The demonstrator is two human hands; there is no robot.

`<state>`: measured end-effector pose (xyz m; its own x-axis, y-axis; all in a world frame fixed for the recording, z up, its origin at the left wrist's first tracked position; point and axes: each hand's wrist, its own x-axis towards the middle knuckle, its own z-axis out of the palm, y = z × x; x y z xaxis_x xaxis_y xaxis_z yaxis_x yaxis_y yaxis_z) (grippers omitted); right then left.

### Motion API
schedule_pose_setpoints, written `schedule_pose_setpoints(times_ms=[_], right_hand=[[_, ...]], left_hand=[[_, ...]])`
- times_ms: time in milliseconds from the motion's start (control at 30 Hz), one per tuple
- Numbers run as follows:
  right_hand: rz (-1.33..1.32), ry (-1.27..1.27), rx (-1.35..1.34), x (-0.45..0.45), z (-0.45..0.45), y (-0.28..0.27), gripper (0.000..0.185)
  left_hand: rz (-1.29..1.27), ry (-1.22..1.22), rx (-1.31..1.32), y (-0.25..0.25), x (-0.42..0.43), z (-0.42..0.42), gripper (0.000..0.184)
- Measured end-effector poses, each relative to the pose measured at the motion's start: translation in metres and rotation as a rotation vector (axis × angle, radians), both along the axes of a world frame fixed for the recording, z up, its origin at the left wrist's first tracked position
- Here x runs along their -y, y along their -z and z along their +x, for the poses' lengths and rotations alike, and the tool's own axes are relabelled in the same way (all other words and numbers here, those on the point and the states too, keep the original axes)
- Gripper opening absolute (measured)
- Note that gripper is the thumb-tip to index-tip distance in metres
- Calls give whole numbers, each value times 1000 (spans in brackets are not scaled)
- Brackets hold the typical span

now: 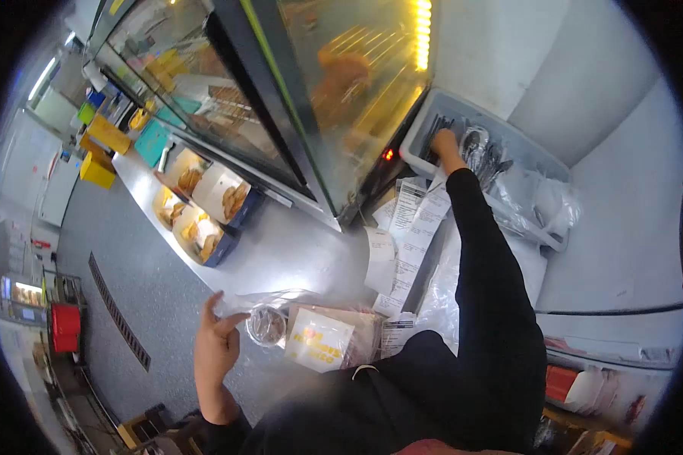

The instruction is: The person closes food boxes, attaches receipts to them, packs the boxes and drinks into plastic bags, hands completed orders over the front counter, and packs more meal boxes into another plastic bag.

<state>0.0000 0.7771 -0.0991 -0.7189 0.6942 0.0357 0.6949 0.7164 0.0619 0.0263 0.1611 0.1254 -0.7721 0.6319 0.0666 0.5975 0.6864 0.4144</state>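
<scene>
My right hand [444, 142] reaches into a grey divided tray [411, 152] at the back right. Its fingers are closed, tips down, among thin black cutlery-like pieces [435, 127]; what they grip is hidden. At the counter's front edge is my left hand [216, 345], its index finger and thumb apart and the other fingers curled. Close to that thumb stands a round clear-lidded tub [266, 326], which appears to be inside a clear plastic bag [281, 297]. Beside the tub lies a white packet with yellow print [320, 341].
Printed receipts [410, 246] lie between the tray and me. Several open food boxes [224, 193] stand on the metal counter [303, 254], left of a lit glass warming cabinet [357, 91]. Clear plastic wrapping [535, 197] fills the tray's right part. A red bin [64, 326] stands far left.
</scene>
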Motion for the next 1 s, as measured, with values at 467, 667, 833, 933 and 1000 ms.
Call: schedule_pose_setpoints(times_ms=[467, 667, 833, 933, 1000], right_hand=[[-503, 101, -578, -22, 31, -6, 24], [-481, 227, -654, 29, 35, -55, 38], [-116, 178, -800, -19, 36, -37, 29], [-779, 155, -1863, 76, 46, -134, 11], [-1036, -287, -2035, 204, 68, -210, 17]], left_hand=[[-107, 181, -61, 4, -13, -35, 35], [6, 205, -75, 7, -1, -37, 31], [-14, 244, -22, 10, 9, -41, 38], [-68, 275, 51, 15, 14, -42, 48], [-27, 349, 63, 19, 11, -54, 54]])
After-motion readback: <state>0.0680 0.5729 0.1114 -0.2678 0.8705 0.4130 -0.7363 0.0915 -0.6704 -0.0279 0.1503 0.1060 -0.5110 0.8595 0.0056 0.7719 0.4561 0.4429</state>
